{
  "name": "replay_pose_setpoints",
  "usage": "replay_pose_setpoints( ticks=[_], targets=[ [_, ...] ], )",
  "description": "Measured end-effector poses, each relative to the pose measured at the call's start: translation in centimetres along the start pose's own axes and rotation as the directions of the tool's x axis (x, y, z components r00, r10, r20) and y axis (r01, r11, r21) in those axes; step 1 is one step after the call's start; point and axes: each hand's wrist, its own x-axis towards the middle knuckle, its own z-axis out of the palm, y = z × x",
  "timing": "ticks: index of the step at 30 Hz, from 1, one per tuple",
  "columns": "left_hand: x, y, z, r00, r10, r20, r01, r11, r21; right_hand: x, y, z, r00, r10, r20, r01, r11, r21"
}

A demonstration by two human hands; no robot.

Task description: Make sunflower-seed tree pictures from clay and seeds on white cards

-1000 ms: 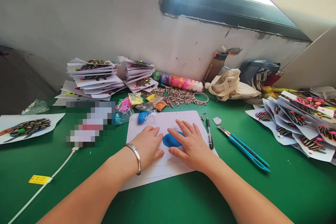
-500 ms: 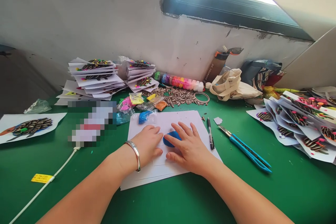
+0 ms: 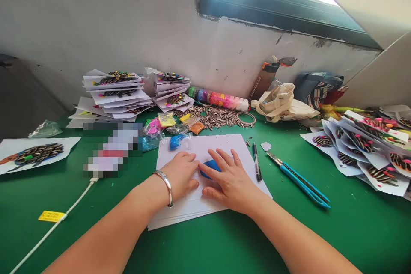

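The R hand (image 3: 233, 180) hides much of the blue clay (image 3: 211, 163), which is on the white paper (image 3: 173, 216) right in the mid. of the bench (image 3: 199, 250). Its fingers are spread out & lie over the clay, not gripping. The L hand (image 3: 180, 175) is just beside it, w/ fingers a bit bent & loose, thumb apart, on the paper too. The tips of the 2 hands nearly meet — can't tell if they touch.

A phone-like thing (image 3: 112, 150) is all blurry squares, so can't make it out. The seed pic (image 3: 40, 154) on the L is cut off by the edge, & so is the R pile of pics (image 3: 356, 145).

The bench is green & smooth, w/ a pen (image 3: 257, 162) & a blue knife (image 3: 302, 184) near the R hand. Behind is a grey wall (image 3: 112, 17) w/ dark marks & a window (image 3: 272, 4), its top cut off.

The brown bottle (image 3: 260, 81) says "BE YOUNGER". The yellow tag (image 3: 51, 216) on the white cord (image 3: 74, 202) has words — too tiny to read.
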Motion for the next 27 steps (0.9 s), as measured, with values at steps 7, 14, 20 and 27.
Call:
replay_pose_setpoints(
  ticks=[7, 14, 20, 27],
  targets=[
    [0.0, 0.1, -0.1, 1.000, 0.000, 0.003, 0.000, 1.000, -0.003, -0.1, 0.1, -0.3, 1.000, 0.017, 0.008, -0.017, 1.000, 0.001],
    [0.0, 0.0, 0.1, 0.999, 0.021, -0.037, -0.021, 1.000, -0.002, -0.6, 0.1, -0.6, 0.999, -0.038, 0.014, 0.038, 0.999, 0.012],
    [-0.2, 0.3, -0.4, 1.000, 0.001, -0.016, -0.001, 1.000, -0.013, -0.2, 0.2, -0.5, 0.997, 0.074, 0.028, -0.076, 0.992, 0.097],
    [0.0, 0.2, -0.2, 1.000, 0.005, -0.014, -0.005, 1.000, -0.027, 1.3, -0.8, 0.1, 0.955, 0.297, 0.015, -0.297, 0.949, 0.108]
  ],
)
